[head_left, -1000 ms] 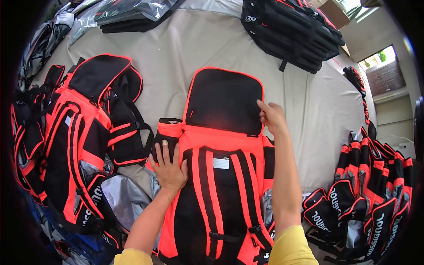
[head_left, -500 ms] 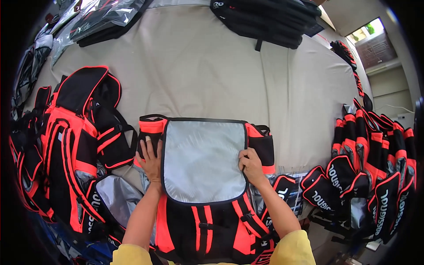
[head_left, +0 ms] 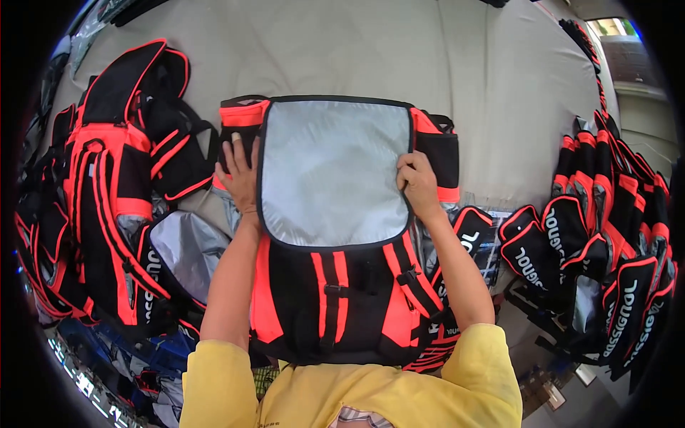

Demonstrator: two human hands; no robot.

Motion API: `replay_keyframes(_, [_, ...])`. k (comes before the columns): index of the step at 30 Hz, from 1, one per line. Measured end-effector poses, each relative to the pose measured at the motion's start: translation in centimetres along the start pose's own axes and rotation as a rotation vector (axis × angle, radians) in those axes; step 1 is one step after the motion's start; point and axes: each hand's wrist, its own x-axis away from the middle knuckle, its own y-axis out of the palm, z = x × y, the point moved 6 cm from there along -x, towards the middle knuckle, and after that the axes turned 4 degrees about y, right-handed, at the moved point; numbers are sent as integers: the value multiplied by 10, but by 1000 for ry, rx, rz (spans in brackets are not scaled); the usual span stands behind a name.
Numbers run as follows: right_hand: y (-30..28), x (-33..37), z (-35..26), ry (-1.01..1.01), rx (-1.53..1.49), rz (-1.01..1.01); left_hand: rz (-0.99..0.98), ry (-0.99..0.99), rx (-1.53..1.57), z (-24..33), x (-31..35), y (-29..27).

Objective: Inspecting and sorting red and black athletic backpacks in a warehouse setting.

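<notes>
A black and neon-red backpack (head_left: 371, 292) lies in front of me with its straps toward my body. Its flap (head_left: 332, 171) is spread flat, silver lining up and edged in black binding. My left hand (head_left: 240, 178) rests open, fingers spread, on the bag's side beside the flap's left edge. At the flap's right edge, my right hand (head_left: 419, 187) has its fingers curled closed over the border. The tips of those fingers are partly hidden.
More black and red backpacks (head_left: 107, 207) are heaped at the left, one with a silver panel (head_left: 187, 246) near my left forearm. A row of similar bag pieces (head_left: 614, 235) hangs at the right. Beige cloth (head_left: 342, 57) covers the table beyond.
The view has tipped downward, so everything sits higher in it and more of my yellow shirt shows. Both hands keep nearly the same places on the backpack.
</notes>
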Motion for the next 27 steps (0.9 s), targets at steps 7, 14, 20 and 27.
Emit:
replay_keyframes(7, [-18, 1, -17, -10, 171, -101, 1, 17, -37, 22, 7, 8])
replay_keyframes(14, [-35, -139, -5, 139, -505, -547, 3, -11, 47, 15, 0, -16])
replay_keyframes(20, [-61, -64, -9, 492, -115, 199, 37, -30, 212, 24, -13, -41])
replay_keyframes(27, [-88, 157, -153, 586, 370, -49, 50, -79, 828, 20, 43, -124])
